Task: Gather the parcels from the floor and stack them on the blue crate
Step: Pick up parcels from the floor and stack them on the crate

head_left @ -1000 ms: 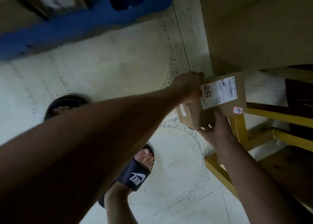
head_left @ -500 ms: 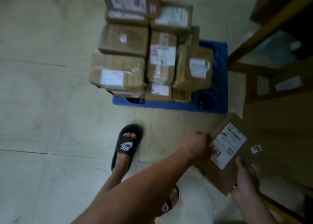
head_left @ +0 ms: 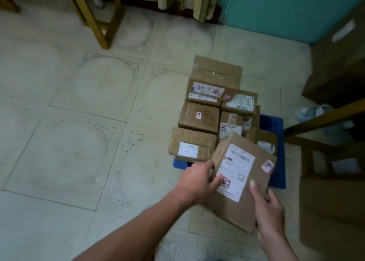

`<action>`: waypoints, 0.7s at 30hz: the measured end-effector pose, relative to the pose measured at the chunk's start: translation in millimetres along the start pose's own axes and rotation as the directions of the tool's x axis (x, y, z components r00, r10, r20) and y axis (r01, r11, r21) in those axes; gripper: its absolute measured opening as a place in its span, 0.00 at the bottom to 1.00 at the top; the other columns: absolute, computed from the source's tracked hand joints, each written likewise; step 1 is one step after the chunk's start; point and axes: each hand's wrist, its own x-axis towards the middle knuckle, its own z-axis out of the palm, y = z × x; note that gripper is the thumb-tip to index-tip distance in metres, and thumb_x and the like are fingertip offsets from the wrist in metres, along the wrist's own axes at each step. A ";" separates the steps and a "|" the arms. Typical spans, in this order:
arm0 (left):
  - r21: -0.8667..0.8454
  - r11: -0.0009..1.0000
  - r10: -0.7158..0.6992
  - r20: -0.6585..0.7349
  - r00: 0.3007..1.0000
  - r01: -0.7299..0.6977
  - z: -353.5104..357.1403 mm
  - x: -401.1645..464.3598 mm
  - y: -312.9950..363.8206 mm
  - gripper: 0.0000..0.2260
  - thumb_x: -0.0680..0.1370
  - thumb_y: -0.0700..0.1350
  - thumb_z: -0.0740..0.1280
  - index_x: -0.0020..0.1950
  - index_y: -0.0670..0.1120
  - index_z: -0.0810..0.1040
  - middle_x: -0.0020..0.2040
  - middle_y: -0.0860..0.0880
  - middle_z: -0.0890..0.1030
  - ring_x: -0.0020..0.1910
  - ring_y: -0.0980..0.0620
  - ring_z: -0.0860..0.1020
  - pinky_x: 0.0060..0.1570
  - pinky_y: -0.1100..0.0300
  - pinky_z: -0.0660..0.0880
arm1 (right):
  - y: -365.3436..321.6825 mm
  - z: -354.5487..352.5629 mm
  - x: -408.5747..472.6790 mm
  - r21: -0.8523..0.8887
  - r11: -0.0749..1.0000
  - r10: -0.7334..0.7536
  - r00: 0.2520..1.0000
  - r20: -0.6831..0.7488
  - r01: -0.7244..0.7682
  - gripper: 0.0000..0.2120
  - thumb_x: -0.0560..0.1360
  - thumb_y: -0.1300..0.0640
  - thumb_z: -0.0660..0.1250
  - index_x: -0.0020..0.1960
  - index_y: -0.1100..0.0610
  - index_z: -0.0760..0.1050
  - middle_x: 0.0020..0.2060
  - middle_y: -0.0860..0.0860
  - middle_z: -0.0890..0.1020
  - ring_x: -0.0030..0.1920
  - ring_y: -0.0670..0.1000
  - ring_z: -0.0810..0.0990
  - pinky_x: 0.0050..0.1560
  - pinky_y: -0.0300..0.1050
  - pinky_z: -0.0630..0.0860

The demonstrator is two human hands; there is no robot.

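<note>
I hold a brown cardboard parcel (head_left: 240, 199) with a white shipping label between both hands, tilted, in the air in front of the stack. My left hand (head_left: 197, 181) grips its left edge. My right hand (head_left: 266, 207) grips its lower right corner, thumb on the label side. Just beyond it, several taped parcels (head_left: 199, 118) stand piled on the blue crate (head_left: 276, 169). Only the crate's right side and a front left corner show around the boxes.
The floor is pale patterned tile (head_left: 88, 122). A yellow wooden furniture leg (head_left: 98, 25) stands at the back left. Wooden shelving with large brown boxes (head_left: 335, 181) fills the right side. A teal wall (head_left: 286, 7) is behind.
I have lifted the parcel off the floor by the wooden frame and turned with it toward the crate. The stack now lies straight ahead, just beyond the parcel.
</note>
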 end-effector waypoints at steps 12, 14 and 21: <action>-0.098 0.992 -0.096 -0.123 0.988 0.084 -111.9 73.9 -44.7 0.13 0.79 0.55 0.62 0.48 0.46 0.72 0.48 0.50 0.81 0.40 0.52 0.78 0.30 0.65 0.73 | -133.9 106.2 47.5 -0.060 0.976 -0.186 0.950 0.250 0.207 0.03 0.76 0.46 0.67 0.49 0.42 0.73 0.47 0.48 0.82 0.46 0.49 0.81 0.41 0.45 0.78; -0.119 0.987 -0.126 -0.133 0.983 0.110 -115.2 90.2 -47.5 0.12 0.79 0.55 0.62 0.47 0.47 0.71 0.50 0.48 0.82 0.41 0.51 0.79 0.32 0.64 0.74 | -144.8 116.0 64.0 -0.070 0.977 -0.176 0.944 0.279 0.203 0.05 0.76 0.46 0.68 0.47 0.40 0.71 0.46 0.48 0.82 0.46 0.50 0.81 0.44 0.48 0.79; -0.139 0.977 -0.180 -0.121 0.976 0.163 -119.0 148.6 -64.1 0.12 0.79 0.55 0.63 0.51 0.47 0.74 0.54 0.47 0.82 0.45 0.51 0.81 0.44 0.54 0.82 | -156.9 147.5 122.4 -0.139 0.979 -0.102 0.951 0.291 0.148 0.06 0.75 0.43 0.68 0.42 0.39 0.72 0.47 0.46 0.81 0.51 0.53 0.82 0.56 0.57 0.79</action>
